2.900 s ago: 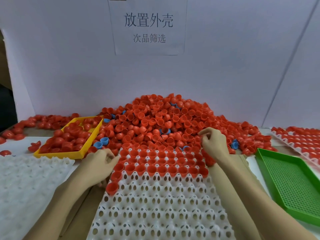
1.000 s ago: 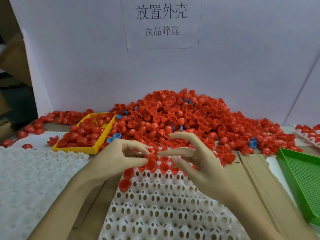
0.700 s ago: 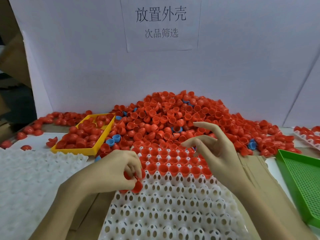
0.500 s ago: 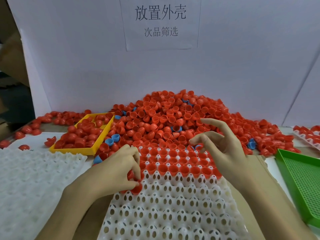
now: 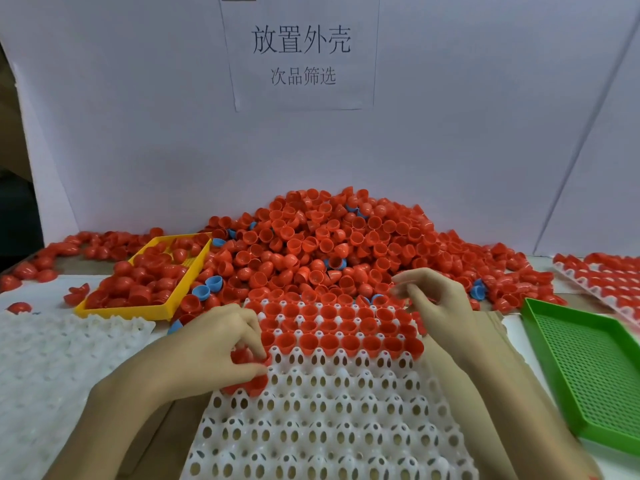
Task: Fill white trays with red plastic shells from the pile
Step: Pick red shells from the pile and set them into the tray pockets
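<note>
A white tray (image 5: 329, 420) with egg-shaped holes lies in front of me. Its far rows hold several red shells (image 5: 339, 327). Behind it rises a large pile of red shells (image 5: 329, 244) with a few blue ones mixed in. My left hand (image 5: 211, 344) sits at the tray's left edge and pinches a red shell (image 5: 242, 356) between thumb and fingers, just above another red shell (image 5: 254, 386) in the tray. My right hand (image 5: 436, 303) hovers at the pile's near edge over the tray's far right corner, fingers loosely curled and blurred, nothing visible in them.
A yellow tray (image 5: 152, 310) of red shells stands at the left. White trays (image 5: 52, 355) lie at the near left. A green mesh tray (image 5: 588, 368) is at the right, a filled white tray (image 5: 609, 289) behind it. A white board (image 5: 450, 133) backs the pile.
My left hand has stayed at the tray's left edge with its shell. My right hand has moved slightly right, toward the pile's near edge.
</note>
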`<control>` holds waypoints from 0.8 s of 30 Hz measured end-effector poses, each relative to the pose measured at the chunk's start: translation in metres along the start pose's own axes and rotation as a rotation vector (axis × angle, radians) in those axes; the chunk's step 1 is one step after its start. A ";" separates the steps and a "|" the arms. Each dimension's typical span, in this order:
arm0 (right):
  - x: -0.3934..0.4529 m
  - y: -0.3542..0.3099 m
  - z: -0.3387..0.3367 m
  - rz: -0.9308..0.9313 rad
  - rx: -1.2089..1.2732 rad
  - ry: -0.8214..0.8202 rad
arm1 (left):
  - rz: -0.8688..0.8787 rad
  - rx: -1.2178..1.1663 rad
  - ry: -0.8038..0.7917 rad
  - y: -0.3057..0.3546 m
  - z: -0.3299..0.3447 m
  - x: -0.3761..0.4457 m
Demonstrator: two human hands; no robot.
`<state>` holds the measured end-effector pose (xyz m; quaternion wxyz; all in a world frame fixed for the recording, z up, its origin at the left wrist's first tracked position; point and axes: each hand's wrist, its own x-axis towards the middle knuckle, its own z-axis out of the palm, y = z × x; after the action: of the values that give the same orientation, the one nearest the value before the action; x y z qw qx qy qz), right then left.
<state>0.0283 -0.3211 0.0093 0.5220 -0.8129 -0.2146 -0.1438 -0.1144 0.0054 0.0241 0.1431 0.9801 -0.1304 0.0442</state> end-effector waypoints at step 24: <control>0.079 0.029 0.042 -0.082 -0.844 -0.269 | -0.033 0.111 0.174 0.008 -0.001 0.008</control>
<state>0.1118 -0.2781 0.0054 0.1056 -0.9571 -0.2351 -0.1324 -0.1092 -0.0035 0.0277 0.0999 0.9810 -0.0985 0.1338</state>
